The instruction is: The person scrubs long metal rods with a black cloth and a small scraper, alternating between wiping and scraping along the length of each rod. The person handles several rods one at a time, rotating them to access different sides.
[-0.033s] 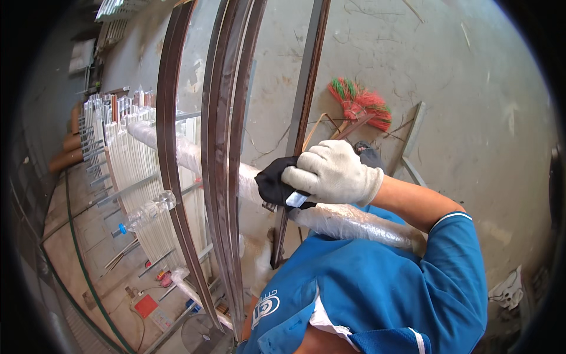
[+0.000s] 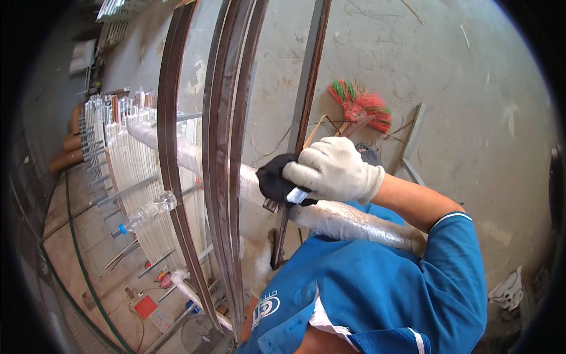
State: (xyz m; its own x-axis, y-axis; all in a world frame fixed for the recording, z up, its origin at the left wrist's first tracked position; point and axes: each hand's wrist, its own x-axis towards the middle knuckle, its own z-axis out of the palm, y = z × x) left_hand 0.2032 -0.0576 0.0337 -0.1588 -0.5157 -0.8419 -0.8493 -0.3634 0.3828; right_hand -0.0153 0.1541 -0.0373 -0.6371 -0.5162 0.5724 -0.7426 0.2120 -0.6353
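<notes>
My right hand (image 2: 336, 168), in a white knit glove, is closed round a bunched black cloth (image 2: 274, 177) with a small white tag. The cloth is pressed against a long dark-brown strip (image 2: 306, 82). Lower down, my left hand (image 2: 263, 268), also gloved and partly hidden by the blue shirt, appears wrapped round the lower part of this strip. Left of it, several more brown strips (image 2: 221, 118) lie side by side. Beneath the strips runs a long roll wrapped in clear plastic (image 2: 359, 227).
A red and green broom (image 2: 359, 106) lies on the grey floor, near a metal bar (image 2: 414, 130). At left are stacked white profiles (image 2: 135, 153), a clear plastic bottle (image 2: 147, 213) with a blue cap, and a red and white box (image 2: 150, 310). A round fan-like thing (image 2: 200, 333) stands low down.
My right hand and the black cloth have shifted very slightly upward along the strip. Everything else looks the same.
</notes>
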